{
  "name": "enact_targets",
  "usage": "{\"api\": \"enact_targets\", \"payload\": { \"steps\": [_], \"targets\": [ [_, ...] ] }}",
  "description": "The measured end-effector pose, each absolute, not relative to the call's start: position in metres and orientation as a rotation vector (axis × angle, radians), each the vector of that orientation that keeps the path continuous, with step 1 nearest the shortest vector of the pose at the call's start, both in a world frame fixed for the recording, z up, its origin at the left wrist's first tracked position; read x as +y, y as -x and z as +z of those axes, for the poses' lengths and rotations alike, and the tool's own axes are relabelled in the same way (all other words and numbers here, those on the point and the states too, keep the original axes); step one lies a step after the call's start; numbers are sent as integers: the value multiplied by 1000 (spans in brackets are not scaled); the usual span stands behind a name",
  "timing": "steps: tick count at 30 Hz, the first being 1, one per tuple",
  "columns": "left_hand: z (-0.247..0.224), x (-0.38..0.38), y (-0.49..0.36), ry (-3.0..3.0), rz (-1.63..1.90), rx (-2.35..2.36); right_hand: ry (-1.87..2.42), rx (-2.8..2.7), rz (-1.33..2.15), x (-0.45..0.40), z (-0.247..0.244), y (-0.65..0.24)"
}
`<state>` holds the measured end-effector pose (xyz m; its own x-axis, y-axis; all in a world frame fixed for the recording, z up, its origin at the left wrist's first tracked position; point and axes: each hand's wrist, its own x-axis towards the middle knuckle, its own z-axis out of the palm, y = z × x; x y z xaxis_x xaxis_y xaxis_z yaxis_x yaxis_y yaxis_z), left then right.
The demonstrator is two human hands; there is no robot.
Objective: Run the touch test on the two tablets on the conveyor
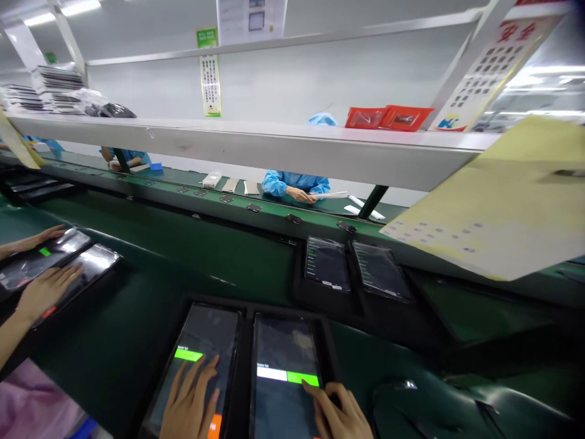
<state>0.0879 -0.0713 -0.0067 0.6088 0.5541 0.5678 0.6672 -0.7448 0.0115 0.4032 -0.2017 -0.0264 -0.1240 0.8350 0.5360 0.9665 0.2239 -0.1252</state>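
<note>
Green test bars lit on two tablets side by side in a black tray [247, 308] at the near edge of the dark green bench [150, 268]: left hand [189, 402] flat on the left tablet [196, 366], fingers spread, gripping nothing; right hand [338, 414] on the right tablet [283, 372], forefinger stretched to the green bar, other fingers loosely curled. Farther right, two more tablets [356, 265] in another tray; at far left, a co-worker's hands [43, 289] on a third pair. Across the line, a blue-sleeved person [295, 183] beneath the white shelf [274, 146].

We can read no text: print on the hanging green-topped sign [210, 76], slanted chart [491, 64] and tablet screens [286, 372] is too small or blurred.
</note>
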Motion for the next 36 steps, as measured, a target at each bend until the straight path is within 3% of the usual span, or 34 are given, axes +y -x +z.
{"api": "enact_targets", "payload": {
  "steps": [31,36],
  "targets": [
    [-6,-72,-94,2631,-763,-977,1702,-1934,-374,-201,-12,-395],
    [-3,-72,-92,2571,-657,-851,1738,-1945,-257,-202,-12,-395]
  ]
}}
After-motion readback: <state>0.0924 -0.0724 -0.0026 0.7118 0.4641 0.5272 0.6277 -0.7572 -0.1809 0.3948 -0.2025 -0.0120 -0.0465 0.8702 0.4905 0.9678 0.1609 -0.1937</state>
